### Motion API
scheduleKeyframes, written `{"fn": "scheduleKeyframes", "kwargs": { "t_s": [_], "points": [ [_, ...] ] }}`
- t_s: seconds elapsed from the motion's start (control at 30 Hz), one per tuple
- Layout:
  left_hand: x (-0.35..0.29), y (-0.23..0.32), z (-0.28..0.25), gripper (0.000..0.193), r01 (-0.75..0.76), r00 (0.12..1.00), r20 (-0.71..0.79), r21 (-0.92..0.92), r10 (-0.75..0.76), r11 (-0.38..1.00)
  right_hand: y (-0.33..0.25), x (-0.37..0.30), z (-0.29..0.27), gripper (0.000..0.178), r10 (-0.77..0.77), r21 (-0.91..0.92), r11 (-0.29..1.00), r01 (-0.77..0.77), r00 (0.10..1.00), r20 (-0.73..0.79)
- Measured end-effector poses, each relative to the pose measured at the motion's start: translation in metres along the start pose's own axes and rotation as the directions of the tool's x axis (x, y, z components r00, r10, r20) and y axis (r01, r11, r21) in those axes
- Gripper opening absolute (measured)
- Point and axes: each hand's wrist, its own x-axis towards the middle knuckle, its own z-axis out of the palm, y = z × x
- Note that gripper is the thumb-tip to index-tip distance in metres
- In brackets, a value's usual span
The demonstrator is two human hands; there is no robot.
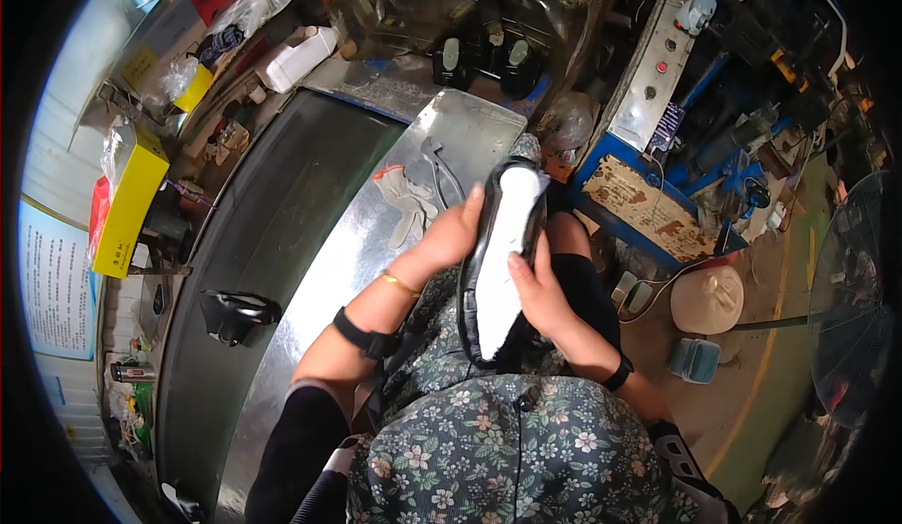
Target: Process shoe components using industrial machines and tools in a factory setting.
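Note:
A black shoe upper with a white sole-shaped bottom is held upside down in front of my body, its underside facing up. My left hand grips its left edge near the upper end. My right hand wraps its right side, with the thumb lying on the white bottom. Both hands are closed on the shoe; the fingers beneath it are hidden. Beyond my left hand, a pair of pincers and a grey work glove with an orange cuff lie on the shiny metal table.
Left of the table runs a dark conveyor belt carrying another black shoe. Several black shoe pieces stand at the back. A blue machine with a button panel, a lidded bucket and a fan are on the right.

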Motion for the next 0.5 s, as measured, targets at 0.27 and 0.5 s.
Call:
{"fn": "scheduleKeyframes", "kwargs": {
  "t_s": [0.27, 0.5],
  "points": [
    [-0.012, 0.005, 0.014, 0.036, -0.107, 0.94, -0.064, 0.877, 0.334, 0.469, 0.009, -0.008, 0.009, 0.09, 0.051, -0.366, 0.927, -0.075, 0.996, -0.075],
    [-0.051, -0.068, 0.054, 0.055, -0.46, 0.814, -0.416, -0.036, 0.406, 0.887, 0.01, -0.014, -0.001, 0.079, -0.09, -0.393, 0.913, 0.11, 0.994, 0.068]
  ]
}}
